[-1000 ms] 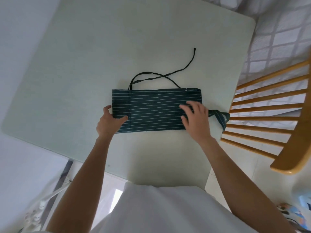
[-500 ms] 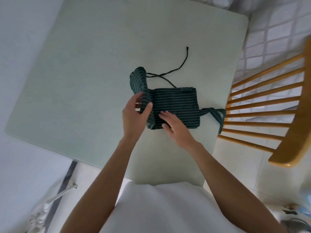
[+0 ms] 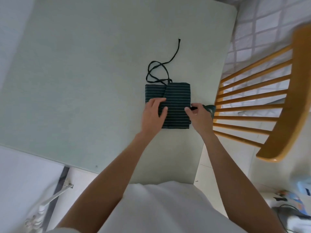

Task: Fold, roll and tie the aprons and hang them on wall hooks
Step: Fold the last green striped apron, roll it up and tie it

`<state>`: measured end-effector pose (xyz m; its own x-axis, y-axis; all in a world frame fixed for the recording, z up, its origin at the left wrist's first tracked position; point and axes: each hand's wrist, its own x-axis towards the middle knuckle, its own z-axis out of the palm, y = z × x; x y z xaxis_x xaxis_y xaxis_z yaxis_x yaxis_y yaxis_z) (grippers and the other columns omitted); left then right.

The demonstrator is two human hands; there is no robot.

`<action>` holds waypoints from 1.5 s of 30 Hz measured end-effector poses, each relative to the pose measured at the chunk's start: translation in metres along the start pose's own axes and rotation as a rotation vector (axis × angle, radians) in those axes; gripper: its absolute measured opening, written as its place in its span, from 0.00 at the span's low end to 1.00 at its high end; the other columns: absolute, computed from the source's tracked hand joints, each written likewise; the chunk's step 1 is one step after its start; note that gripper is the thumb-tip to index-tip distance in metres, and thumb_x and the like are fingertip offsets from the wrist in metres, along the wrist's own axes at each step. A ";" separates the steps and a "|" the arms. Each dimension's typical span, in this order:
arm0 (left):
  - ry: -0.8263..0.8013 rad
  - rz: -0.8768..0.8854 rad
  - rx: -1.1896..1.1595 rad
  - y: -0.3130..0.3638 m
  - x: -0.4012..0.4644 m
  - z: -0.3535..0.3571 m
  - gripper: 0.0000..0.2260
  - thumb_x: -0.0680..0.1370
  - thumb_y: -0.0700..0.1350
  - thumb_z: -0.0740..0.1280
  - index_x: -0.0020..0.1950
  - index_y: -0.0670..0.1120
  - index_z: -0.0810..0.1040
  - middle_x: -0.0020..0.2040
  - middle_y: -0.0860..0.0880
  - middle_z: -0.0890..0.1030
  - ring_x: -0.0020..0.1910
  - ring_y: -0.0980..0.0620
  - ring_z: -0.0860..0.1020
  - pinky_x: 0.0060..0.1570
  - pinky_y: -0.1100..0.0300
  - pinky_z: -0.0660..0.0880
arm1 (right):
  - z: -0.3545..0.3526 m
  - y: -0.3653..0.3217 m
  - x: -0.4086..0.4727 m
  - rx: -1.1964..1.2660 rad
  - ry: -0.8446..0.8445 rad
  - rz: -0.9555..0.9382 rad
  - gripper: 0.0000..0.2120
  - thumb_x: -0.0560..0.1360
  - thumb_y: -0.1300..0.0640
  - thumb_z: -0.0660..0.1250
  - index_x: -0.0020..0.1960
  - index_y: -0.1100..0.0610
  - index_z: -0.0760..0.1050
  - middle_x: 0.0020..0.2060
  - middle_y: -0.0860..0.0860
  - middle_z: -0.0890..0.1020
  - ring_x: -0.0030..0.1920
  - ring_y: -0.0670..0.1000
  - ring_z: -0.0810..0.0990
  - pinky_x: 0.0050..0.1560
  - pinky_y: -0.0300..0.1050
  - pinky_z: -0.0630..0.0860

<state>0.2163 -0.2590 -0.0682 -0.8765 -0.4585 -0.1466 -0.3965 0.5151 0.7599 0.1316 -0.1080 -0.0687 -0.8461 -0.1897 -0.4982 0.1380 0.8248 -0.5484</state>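
apron (image 3: 176, 98) folded, left hand (image 3: 154, 113) flat on it, right hand (image 3: 199, 115) pinching edge

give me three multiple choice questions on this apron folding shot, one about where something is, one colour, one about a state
1. Where does the loose tie strap lie?
A. on the table beyond the apron
B. over the chair
C. on the floor

2. What colour is the apron?
A. plain white
B. dark with thin pale stripes
C. bright red

3. What is the left hand doing?
A. hanging off the table
B. lifting the apron in the air
C. resting on the folded apron

Answers:
1. A, the strap loops and trails across the table on the far side of the cloth.
2. B, dark fabric crossed by thin light lines.
3. C, its fingers lie on top of the folded cloth, while the right hand pinches a strap at the apron's right edge, near the wooden chair.
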 end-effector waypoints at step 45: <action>-0.648 0.913 0.835 -0.064 0.012 -0.030 0.42 0.70 0.68 0.64 0.76 0.46 0.56 0.76 0.46 0.56 0.76 0.48 0.49 0.71 0.41 0.36 | 0.039 0.071 -0.097 -0.631 0.173 -0.591 0.19 0.73 0.44 0.67 0.56 0.56 0.78 0.56 0.55 0.78 0.62 0.57 0.73 0.67 0.59 0.63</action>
<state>0.2394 -0.3186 -0.0994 -0.7877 0.5639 -0.2481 0.5343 0.8258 0.1805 0.2439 -0.0518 -0.0854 -0.7621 -0.6375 -0.1134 -0.6141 0.7672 -0.1853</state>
